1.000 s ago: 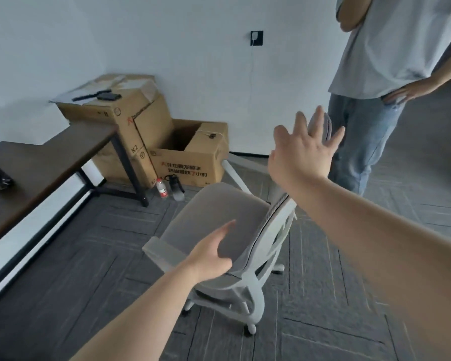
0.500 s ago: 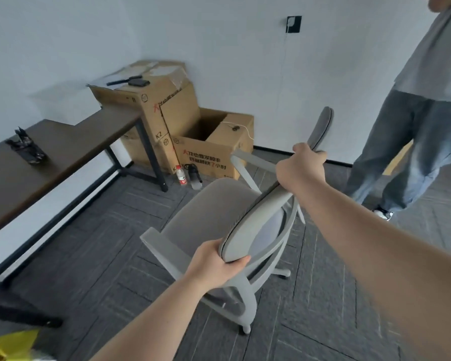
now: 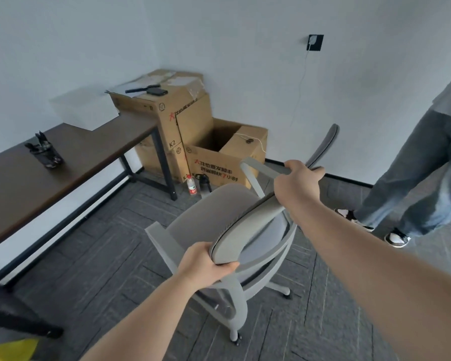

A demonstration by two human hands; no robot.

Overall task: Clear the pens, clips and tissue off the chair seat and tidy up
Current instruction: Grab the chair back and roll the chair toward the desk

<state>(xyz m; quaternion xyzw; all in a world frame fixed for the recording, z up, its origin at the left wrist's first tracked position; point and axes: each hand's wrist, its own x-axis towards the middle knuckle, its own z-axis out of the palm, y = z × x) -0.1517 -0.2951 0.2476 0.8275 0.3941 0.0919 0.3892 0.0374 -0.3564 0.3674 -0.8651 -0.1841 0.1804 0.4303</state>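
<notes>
floor (image 3: 94, 259): grey carpet tiles | on it: chair (image 3: 214, 220), boxes (image 3: 193, 136), bottle (image 3: 192, 186)

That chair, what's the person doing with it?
The person is holding the grey office chair by its backrest with both hands. The left hand grips the near end of the backrest and the right hand grips it higher up. The chair's seat looks bare: no pens, clips or tissue show on it. A dark table stands to the left, cardboard boxes sit by the wall, and another person stands at the right.
</notes>
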